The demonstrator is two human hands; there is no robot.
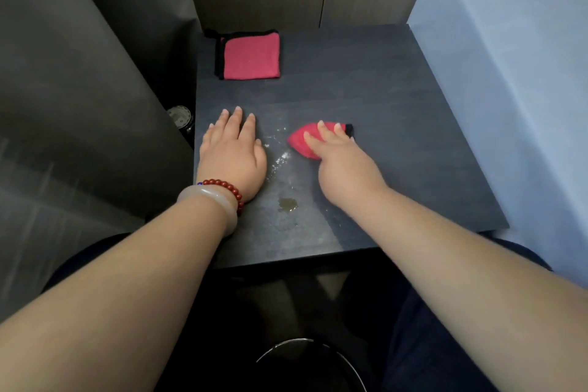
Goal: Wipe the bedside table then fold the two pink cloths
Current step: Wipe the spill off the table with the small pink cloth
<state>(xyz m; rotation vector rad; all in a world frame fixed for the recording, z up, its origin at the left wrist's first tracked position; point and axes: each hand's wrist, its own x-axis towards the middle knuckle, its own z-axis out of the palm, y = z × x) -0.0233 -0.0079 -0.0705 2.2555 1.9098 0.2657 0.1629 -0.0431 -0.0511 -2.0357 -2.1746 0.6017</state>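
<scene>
The dark bedside table (397, 99) fills the middle of the view. My right hand (342, 165) presses a bunched pink cloth (302, 141) with black trim onto the tabletop, fingers curled over it. My left hand (234, 153) lies flat on the table's left side, fingers apart, holding nothing. A second pink cloth (251, 56) with a black border lies folded flat at the back left corner. Between my hands are white specks and smears (281, 157), and a yellowish wet spot (288, 204) sits nearer the front edge.
A bed with a pale blue sheet (509, 57) borders the table on the right. Dark panels stand at the left and behind. A round metal object (179, 116) sits in the gap left of the table. A round-rimmed container (305, 366) is below the front edge.
</scene>
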